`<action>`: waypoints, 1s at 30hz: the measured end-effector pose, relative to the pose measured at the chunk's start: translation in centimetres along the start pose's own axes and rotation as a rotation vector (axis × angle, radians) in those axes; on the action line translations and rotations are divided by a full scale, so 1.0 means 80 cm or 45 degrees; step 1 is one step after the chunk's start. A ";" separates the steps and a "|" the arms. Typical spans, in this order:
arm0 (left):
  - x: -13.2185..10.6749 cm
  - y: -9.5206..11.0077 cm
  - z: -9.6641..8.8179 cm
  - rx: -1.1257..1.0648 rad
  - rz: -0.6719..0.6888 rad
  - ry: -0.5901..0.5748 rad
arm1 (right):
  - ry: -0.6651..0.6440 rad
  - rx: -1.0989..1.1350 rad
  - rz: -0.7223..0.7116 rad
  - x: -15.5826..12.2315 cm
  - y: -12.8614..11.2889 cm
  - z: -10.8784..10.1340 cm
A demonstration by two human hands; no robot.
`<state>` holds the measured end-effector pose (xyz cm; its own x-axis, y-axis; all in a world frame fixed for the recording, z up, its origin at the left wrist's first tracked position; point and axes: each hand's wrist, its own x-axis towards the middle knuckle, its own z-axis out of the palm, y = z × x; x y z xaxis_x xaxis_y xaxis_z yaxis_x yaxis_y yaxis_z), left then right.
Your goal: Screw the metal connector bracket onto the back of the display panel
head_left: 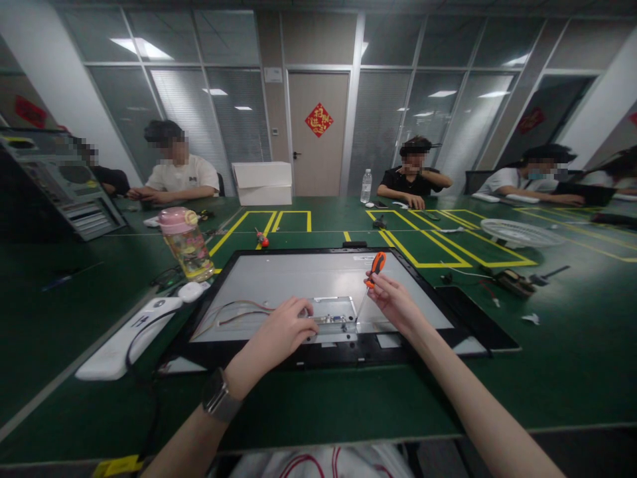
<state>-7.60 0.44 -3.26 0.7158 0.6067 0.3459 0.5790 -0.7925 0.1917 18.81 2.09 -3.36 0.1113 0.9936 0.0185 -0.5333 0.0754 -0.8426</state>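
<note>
A flat display panel (239, 279) with a black frame lies on the green table in front of me. Near its front edge sits a metal bracket (328, 307) with connectors along it. My right hand (393, 299) grips an orange and black screwdriver (378, 263), its shaft slanting down to the bracket's right end. Over the bracket's left part rests my left hand (286, 325), fingers curled down at its edge; whether they pinch anything is hidden. Thin cables (233, 307) run left from under that hand across the panel.
Left of the panel are a white power strip (129, 338) and a pink-lidded bottle (184, 242). A black flat panel (478, 318) lies at the right. Behind are a small red tool (263, 240), a white box (263, 184) and a water bottle (366, 186). Several people sit across the table.
</note>
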 end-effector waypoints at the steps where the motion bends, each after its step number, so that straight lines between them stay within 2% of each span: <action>1: 0.000 0.000 0.000 -0.021 -0.008 0.001 | 0.003 -0.003 0.003 0.000 0.000 0.000; 10: -0.007 -0.008 0.001 -0.026 -0.047 0.001 | -0.005 -0.045 -0.007 0.000 0.002 -0.001; 21: -0.021 -0.005 -0.001 -0.172 -0.231 -0.056 | -0.030 -0.029 -0.008 0.002 0.005 -0.005; 30: -0.026 0.001 -0.014 -0.223 -0.295 -0.090 | -0.004 -0.003 0.014 0.001 0.002 -0.001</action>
<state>-9.47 -0.95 -2.93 0.6013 0.7707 0.2108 0.6584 -0.6274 0.4158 18.78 2.15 -3.57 0.1025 0.9947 0.0108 -0.5324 0.0640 -0.8440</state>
